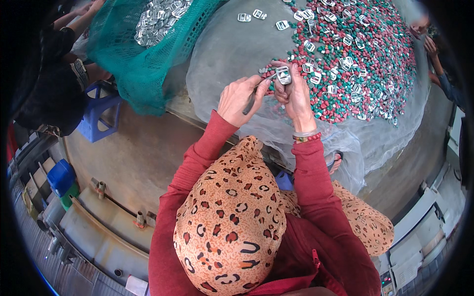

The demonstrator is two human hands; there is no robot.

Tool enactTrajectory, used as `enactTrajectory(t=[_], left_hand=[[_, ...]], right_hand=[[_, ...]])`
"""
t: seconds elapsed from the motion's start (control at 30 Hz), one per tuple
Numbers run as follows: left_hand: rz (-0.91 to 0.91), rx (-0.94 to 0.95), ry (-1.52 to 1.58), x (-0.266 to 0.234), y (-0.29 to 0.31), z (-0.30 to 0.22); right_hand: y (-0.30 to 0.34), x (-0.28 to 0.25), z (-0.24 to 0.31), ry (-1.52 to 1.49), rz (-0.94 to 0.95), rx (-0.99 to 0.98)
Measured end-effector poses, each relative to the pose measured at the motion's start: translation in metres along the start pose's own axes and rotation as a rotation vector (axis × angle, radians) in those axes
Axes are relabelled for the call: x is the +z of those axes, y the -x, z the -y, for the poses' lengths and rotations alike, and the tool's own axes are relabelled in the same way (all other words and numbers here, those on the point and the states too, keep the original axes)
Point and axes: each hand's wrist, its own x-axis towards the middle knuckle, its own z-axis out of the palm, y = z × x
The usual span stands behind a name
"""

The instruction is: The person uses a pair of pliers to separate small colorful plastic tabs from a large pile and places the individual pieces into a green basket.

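Observation:
My left hand (234,102) grips a thin pick-like tool by its dark handle (249,102), its slim tip pointing toward my right hand. In my right hand (299,101), fingers and thumb pinch a small silver metal buckle-like frame (283,75) with a slot in it. The tool's tip is close to the frame's left side; whether it touches, I cannot tell. Just beyond and to the right lies a wide heap of red and green pebble-like pieces (340,101), with many similar metal frames (345,63) mixed in.
A translucent plastic sheet (217,64) lies under the heap, with several loose metal frames (258,14) at its far side. A green net (123,64) holds a pile of silver frames (160,22). A blue stool (98,116) stands at left. Other people are at both sides.

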Motion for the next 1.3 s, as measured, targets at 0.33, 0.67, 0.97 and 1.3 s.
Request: enactTrajectory(t=[0.33, 0.67, 0.97, 1.3], left_hand=[[0.023, 0.062, -0.251, 0.003, -0.001, 0.001], [-0.016, -0.324, 0.360, 0.051, 0.015, 0.032], [-0.135, 0.006, -0.258, -0.013, 0.006, 0.017], [-0.082, -0.071, -0.173, -0.037, 0.010, 0.023]], right_hand=[[0.002, 0.017, -0.003, 0.507, -0.081, -0.192], [-0.007, -0.008, -0.060, 0.723, -0.341, -0.184], [-0.001, -0.007, 0.000, 0.480, -0.258, -0.232], [-0.155, -0.040, 0.060, 1.540, -0.213, -0.718]])
